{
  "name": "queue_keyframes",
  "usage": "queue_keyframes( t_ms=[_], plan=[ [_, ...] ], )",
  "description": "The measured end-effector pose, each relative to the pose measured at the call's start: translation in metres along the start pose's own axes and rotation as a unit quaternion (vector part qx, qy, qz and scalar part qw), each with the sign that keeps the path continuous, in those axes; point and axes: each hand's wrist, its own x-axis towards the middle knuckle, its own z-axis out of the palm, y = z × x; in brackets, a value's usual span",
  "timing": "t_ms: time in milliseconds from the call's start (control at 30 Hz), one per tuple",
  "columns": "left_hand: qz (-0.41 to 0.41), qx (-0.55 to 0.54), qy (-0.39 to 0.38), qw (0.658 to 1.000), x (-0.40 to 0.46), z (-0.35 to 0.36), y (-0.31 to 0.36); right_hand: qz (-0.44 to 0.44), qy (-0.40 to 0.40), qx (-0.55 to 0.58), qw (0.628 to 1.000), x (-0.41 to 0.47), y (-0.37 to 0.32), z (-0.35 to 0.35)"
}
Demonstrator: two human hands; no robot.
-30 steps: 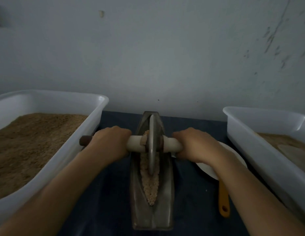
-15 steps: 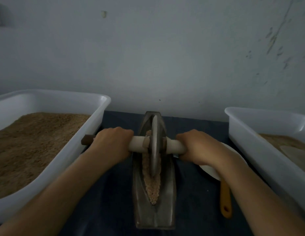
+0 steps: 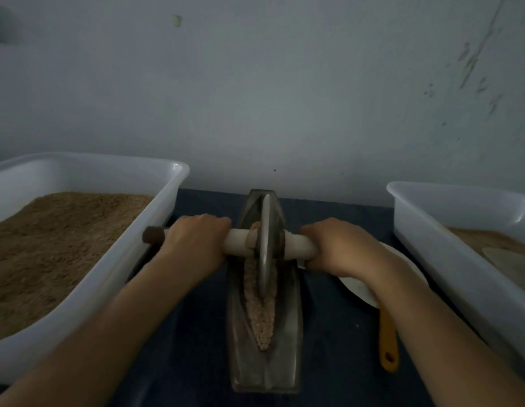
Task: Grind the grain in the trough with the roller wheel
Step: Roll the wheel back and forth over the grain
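Head view, dim light. A long, boat-shaped dark metal trough (image 3: 265, 359) lies lengthwise on the dark blue table covering (image 3: 196, 348), its far end toward the pale grey wall (image 3: 284, 98). A strip of coarse, pale brown grain (image 3: 261, 315) sits in the trough's central groove, most of it visible on the near side of the wheel. The thin grey metal roller wheel (image 3: 265, 245) stands upright on edge in the groove, at about the middle to far half of the trough, its lower rim down in the grain. A pale wooden axle handle (image 3: 237, 242) runs crosswise through the wheel hub, level with the table. Left hand (image 3: 195, 242) grips the left side of the handle, fingers curled over the top and clamped round it; the dark brown handle tip (image 3: 152, 235) sticks out beyond the knuckles. Right hand (image 3: 340, 248) grips the right side likewise, fingers wrapped round the handle. Left of the trough: a large white plastic tub (image 3: 155, 227) filled with fine brown meal (image 3: 55, 245). Right: a second white plastic tub (image 3: 431, 245) with a lower level of brown material (image 3: 496, 245). Under the right forearm: a white round plate (image 3: 355, 286) and a yellow-orange utensil handle (image 3: 387, 345) with a hanging hole; what it belongs to is hidden.
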Motion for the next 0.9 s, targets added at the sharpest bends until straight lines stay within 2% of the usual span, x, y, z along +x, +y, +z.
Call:
queue_keyframes(
  t_ms=[167,267,333,467,567,633,767,900],
  plan=[
    [-0.023,0.018,0.184,0.983,0.011,0.026,0.000,0.001,0.204,-0.036,0.978,0.025,0.008,0.028],
    [-0.019,-0.004,0.224,0.974,0.012,0.031,0.001,-0.012,0.259,-0.030,0.965,0.025,0.007,0.035],
    [-0.012,0.004,0.186,0.983,0.011,0.025,0.001,-0.011,0.222,-0.041,0.974,0.021,0.008,0.031],
    [-0.003,0.011,0.048,0.999,0.005,0.007,-0.003,-0.010,0.037,-0.003,0.999,0.010,0.003,0.007],
    [-0.003,-0.003,-0.060,0.998,-0.009,-0.005,-0.002,-0.026,-0.081,-0.001,0.996,-0.005,-0.003,-0.011],
    [0.012,0.007,-0.101,0.995,-0.017,-0.013,-0.001,-0.038,-0.131,0.002,0.991,-0.014,-0.007,-0.020],
    [0.047,0.030,-0.151,0.987,-0.022,-0.024,-0.002,-0.052,-0.187,0.032,0.980,-0.023,-0.008,-0.030],
    [0.027,0.004,-0.143,0.989,-0.010,-0.018,-0.002,-0.050,-0.144,0.033,0.988,-0.014,-0.005,-0.021]
  ],
)
